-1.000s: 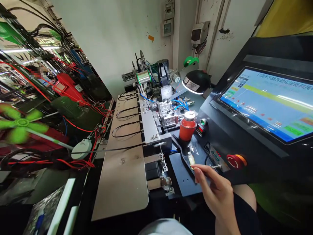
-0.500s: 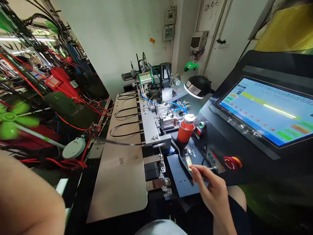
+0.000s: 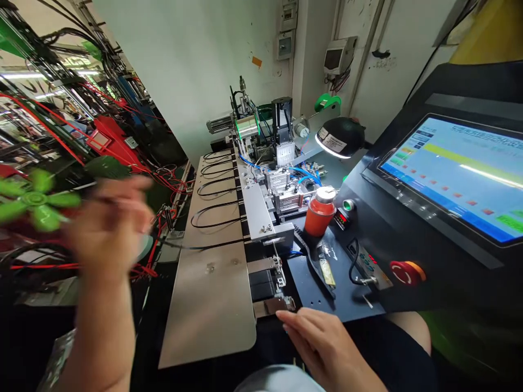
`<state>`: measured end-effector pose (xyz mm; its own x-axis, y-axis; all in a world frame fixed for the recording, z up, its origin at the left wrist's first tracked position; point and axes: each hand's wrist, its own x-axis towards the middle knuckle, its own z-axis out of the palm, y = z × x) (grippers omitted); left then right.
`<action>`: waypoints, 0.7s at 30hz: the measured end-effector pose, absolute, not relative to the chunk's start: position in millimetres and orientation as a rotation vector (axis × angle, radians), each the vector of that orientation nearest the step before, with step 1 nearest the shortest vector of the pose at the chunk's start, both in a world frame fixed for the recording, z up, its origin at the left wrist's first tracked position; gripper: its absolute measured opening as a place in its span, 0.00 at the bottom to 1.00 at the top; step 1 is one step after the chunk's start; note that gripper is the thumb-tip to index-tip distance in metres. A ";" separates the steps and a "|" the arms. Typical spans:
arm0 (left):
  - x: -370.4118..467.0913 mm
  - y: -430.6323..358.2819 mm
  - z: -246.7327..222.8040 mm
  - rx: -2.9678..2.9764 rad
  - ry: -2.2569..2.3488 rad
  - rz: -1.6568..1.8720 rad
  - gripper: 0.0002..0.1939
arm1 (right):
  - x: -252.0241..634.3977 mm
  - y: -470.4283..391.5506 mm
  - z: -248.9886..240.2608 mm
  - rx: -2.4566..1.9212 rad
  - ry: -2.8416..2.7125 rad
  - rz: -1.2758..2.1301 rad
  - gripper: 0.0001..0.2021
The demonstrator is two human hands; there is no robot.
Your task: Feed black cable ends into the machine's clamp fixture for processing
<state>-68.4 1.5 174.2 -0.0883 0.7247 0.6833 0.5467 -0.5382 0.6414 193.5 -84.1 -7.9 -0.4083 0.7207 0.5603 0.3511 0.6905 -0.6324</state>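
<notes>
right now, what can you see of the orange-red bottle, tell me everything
The squat orange-red bottle, plastic by its look, stands upright on the dark blue metal plate, its silvery round lid in place. The black bristled brush lies close beside its base; whether they touch is unclear. Nobody is touching it. Its contents are hidden.

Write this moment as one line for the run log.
left hand: raised, blurred | right hand: near metal clip, grip unclear | red bottle: upright

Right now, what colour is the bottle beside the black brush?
The bottle is orange-red, clearest in the head view.
</notes>
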 end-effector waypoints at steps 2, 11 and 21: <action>-43.9 -4.8 149.6 2.182 1.256 0.988 0.20 | 186.4 -85.7 -10.2 -0.805 -2.073 0.396 0.12; 28.8 -19.3 30.4 1.824 1.215 0.547 0.13 | 206.2 -61.1 -18.7 -1.096 -1.495 0.793 0.06; 22.3 -21.8 22.3 2.148 1.129 0.621 0.11 | 194.0 -51.3 -31.7 -0.991 -1.510 0.918 0.09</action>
<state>22.3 -21.8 22.3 0.5227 0.8446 0.1160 0.5497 -0.4380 0.7113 194.0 -51.3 -31.7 -0.0953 0.9319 0.3499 0.1181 0.3596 -0.9256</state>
